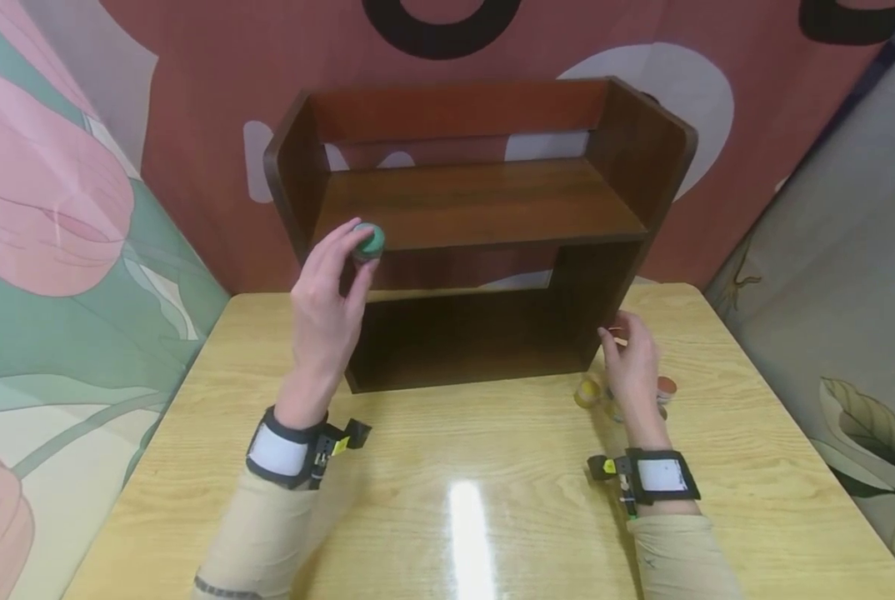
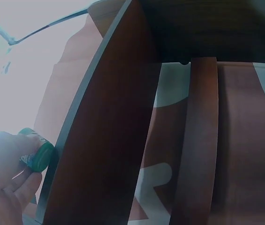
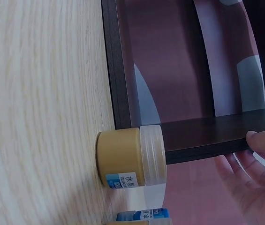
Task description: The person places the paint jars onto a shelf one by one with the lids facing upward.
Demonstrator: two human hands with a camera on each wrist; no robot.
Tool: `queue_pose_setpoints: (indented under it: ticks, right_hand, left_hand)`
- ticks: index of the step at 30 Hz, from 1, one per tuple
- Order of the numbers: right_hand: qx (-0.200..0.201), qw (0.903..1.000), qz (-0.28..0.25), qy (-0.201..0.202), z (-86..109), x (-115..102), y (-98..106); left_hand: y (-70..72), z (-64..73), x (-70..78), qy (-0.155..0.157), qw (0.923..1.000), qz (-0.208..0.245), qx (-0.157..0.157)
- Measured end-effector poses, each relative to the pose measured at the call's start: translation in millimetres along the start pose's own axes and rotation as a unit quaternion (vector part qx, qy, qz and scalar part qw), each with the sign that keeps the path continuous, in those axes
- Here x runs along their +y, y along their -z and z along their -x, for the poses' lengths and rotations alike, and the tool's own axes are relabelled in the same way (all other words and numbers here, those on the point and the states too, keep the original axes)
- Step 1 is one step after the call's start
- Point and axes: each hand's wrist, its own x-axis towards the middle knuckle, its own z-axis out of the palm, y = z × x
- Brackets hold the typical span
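Note:
My left hand [image 1: 327, 300] pinches a small green paint jar [image 1: 370, 240] between thumb and fingers, in front of the left end of the brown shelf's upper board [image 1: 477, 200]. In the left wrist view the green jar [image 2: 42, 157] appears beside a board's front edge; whether they touch I cannot tell. At the shelf's right side, my right hand [image 1: 633, 367] grips the side panel's edge. The right wrist view shows that hand [image 3: 259, 173] with its thumb on one face of the panel [image 3: 207, 140] and its fingers on the other. A yellow-brown paint jar [image 3: 120, 157] stands near it.
Several paint jars stand by the right forearm, among them a yellow one [image 1: 587, 392] and one with a red-brown top [image 1: 667, 387]; a blue one [image 3: 155, 214] shows below. The shelf stands on a wooden table [image 1: 432, 450] before a patterned cloth backdrop [image 1: 215, 167].

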Motion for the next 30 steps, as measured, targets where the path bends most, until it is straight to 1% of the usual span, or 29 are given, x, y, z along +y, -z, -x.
queue_pose_setpoints:
  ticks: [5,12,18,21,24,27,30]
  right_hand:
    - [0.001,1.0,-0.003,0.003,-0.1,2,-1]
    - [0.003,1.0,-0.003,0.001,-0.3,3,-2]
    - [0.001,1.0,-0.006,-0.002,-0.2,1,-3]
    - [0.003,1.0,-0.005,-0.005,-0.1,1,-3]
    - [0.004,1.0,-0.004,-0.007,-0.1,3,-3]
    - [0.005,1.0,-0.002,-0.007,-0.5,4,-3]
    - [0.004,1.0,-0.003,-0.008,-0.5,3,-2]
  left_hand:
    - [0.0,-4.5,-3.3,-0.005,0.9999,-0.014,-0.006]
    - [0.7,-14.1,-2.8,-0.008,0.9985,-0.044,-0.031]
    - [-0.2,-23.6,1.1,0.017,0.9962,-0.06,-0.061]
    - [-1.4,-28.7,2.3,0.017,0.9939,-0.075,-0.08]
    - [-2.2,-32.4,2.6,0.015,0.9921,-0.085,-0.091]
    - [-2.6,-34.9,2.5,0.021,0.9903,-0.091,-0.103]
    - [-2.5,-36.8,2.4,0.034,0.9879,-0.096,-0.117]
